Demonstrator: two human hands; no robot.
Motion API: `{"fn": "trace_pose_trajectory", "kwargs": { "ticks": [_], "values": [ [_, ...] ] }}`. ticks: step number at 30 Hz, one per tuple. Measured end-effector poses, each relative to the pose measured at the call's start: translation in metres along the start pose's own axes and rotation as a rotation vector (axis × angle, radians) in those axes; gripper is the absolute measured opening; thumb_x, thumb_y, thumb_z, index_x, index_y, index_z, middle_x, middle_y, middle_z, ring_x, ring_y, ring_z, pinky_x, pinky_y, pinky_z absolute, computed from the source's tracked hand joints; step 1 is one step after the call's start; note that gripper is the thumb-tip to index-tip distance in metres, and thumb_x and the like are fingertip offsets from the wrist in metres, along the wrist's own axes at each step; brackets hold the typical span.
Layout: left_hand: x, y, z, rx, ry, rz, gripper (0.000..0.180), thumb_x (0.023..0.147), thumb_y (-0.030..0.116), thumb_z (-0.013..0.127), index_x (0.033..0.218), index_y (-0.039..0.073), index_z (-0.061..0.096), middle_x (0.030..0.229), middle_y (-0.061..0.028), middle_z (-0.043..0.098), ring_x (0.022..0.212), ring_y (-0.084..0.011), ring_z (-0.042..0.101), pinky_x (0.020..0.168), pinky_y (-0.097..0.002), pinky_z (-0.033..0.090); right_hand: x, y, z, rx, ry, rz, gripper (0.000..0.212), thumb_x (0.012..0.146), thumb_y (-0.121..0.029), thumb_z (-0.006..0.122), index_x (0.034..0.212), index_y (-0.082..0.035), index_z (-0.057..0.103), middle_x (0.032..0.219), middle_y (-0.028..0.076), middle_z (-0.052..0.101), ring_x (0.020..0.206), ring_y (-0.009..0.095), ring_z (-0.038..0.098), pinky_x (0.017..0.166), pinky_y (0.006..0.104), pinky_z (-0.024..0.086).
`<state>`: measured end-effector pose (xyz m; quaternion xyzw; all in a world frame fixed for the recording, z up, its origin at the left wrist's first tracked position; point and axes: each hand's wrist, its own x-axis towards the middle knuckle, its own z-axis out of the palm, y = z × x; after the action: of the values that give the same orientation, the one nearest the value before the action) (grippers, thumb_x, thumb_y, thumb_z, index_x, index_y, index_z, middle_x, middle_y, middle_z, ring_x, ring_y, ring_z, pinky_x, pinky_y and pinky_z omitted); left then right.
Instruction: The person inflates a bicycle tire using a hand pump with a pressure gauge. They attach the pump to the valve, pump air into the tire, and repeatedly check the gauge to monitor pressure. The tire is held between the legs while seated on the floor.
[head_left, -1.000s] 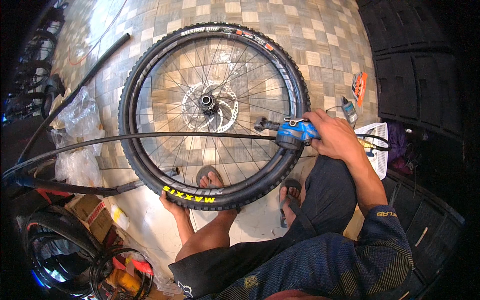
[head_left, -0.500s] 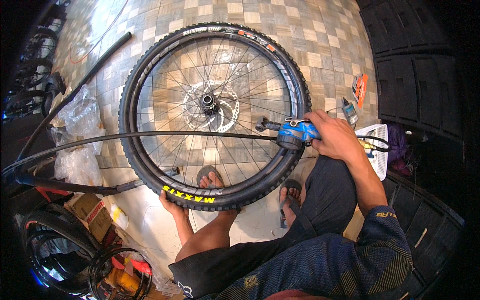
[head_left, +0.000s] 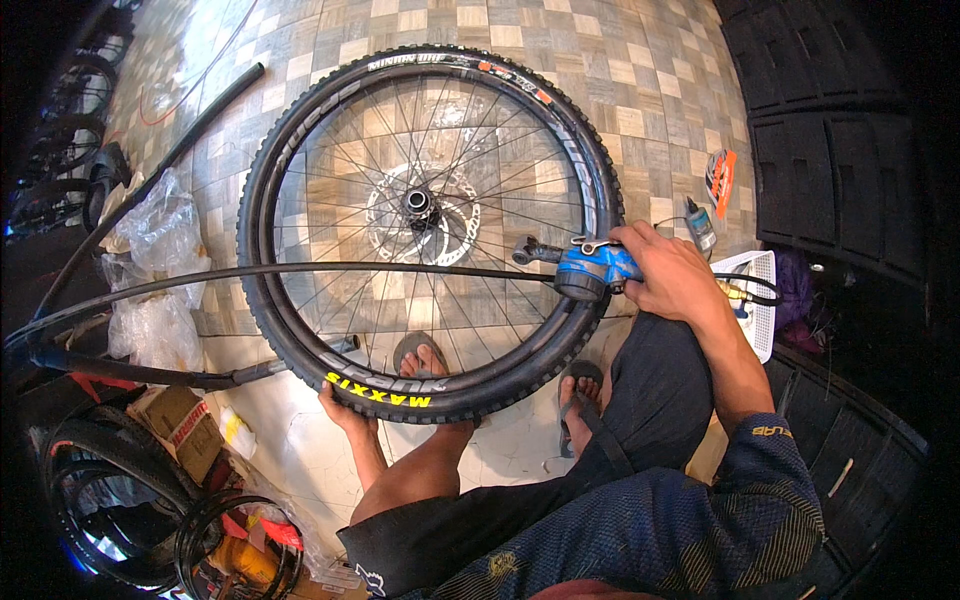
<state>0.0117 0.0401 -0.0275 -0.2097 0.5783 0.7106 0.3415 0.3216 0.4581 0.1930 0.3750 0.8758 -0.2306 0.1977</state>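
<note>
A bicycle wheel with a knobby black tire, thin spokes and a silver disc brake rotor lies before me, its near edge over my sandaled feet. My left hand holds the tire from below at the near left edge; its fingers are partly hidden by the rubber. In my right hand is a blue tire inflator gun with a round gauge, held over the right side of the rim. A chuck projects from it toward the spokes. One black hose crosses the wheel to the gun.
At right stand a white plastic basket, a small dark bottle, an orange packet and black crates. To the left are a black stand tube, clear plastic wrap, a cardboard box and spare tires.
The wheel and its hub have shifted very slightly. Both hands keep their hold in nearly the same places.
</note>
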Motion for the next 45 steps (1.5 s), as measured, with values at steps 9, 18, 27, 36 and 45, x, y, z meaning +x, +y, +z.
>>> {"fn": "trace_pose_trajectory", "kwargs": {
  "ticks": [9, 18, 27, 36, 45],
  "values": [
    [0.003, -0.001, -0.007, 0.011, -0.012, -0.006, 0.061, 0.096, 0.055, 0.053, 0.134, 0.007, 0.056, 0.124, -0.0096, 0.067, 0.109, -0.0262, 0.065, 0.098, -0.0417, 0.053, 0.001, -0.002, 0.001, 0.0, -0.011, 0.013, 0.06, 0.078, -0.014, 0.075, 0.134, -0.008, 0.055, 0.121, 0.018, 0.064, 0.1, 0.044, 0.069, 0.087, 0.0524, 0.055],
    [-0.002, 0.0, -0.004, 0.007, -0.022, 0.001, 0.057, 0.097, 0.053, 0.054, 0.131, 0.007, 0.056, 0.119, -0.0094, 0.067, 0.106, -0.025, 0.066, 0.096, -0.0409, 0.053, 0.001, -0.001, 0.001, 0.002, -0.009, 0.011, 0.06, 0.078, -0.015, 0.075, 0.134, -0.007, 0.055, 0.122, 0.019, 0.063, 0.1, 0.044, 0.069, 0.087, 0.053, 0.054],
    [-0.006, 0.004, 0.0, 0.011, -0.011, 0.001, 0.057, 0.097, 0.052, 0.054, 0.132, 0.007, 0.056, 0.123, -0.0093, 0.067, 0.109, -0.0258, 0.065, 0.098, -0.0419, 0.053, 0.004, 0.003, 0.006, -0.006, -0.028, 0.006, 0.06, 0.078, -0.016, 0.074, 0.134, -0.009, 0.054, 0.122, 0.019, 0.063, 0.102, 0.045, 0.068, 0.088, 0.0539, 0.054],
    [-0.013, 0.011, 0.009, 0.019, 0.016, 0.047, 0.044, 0.099, 0.045, 0.055, 0.12, 0.006, 0.058, 0.106, -0.0074, 0.068, 0.096, -0.0217, 0.067, 0.088, -0.0383, 0.056, 0.005, 0.001, 0.007, -0.001, -0.03, 0.004, 0.06, 0.078, -0.016, 0.073, 0.134, -0.009, 0.054, 0.122, 0.019, 0.063, 0.103, 0.044, 0.068, 0.088, 0.0542, 0.053],
    [-0.018, 0.012, 0.017, 0.019, 0.014, 0.044, 0.046, 0.1, 0.044, 0.055, 0.124, 0.005, 0.057, 0.11, -0.0078, 0.067, 0.097, -0.0219, 0.067, 0.089, -0.0387, 0.055, 0.004, 0.001, 0.006, 0.01, -0.009, 0.0, 0.061, 0.075, -0.013, 0.073, 0.133, -0.008, 0.056, 0.119, 0.018, 0.063, 0.103, 0.043, 0.067, 0.087, 0.0518, 0.053]
  ]
}}
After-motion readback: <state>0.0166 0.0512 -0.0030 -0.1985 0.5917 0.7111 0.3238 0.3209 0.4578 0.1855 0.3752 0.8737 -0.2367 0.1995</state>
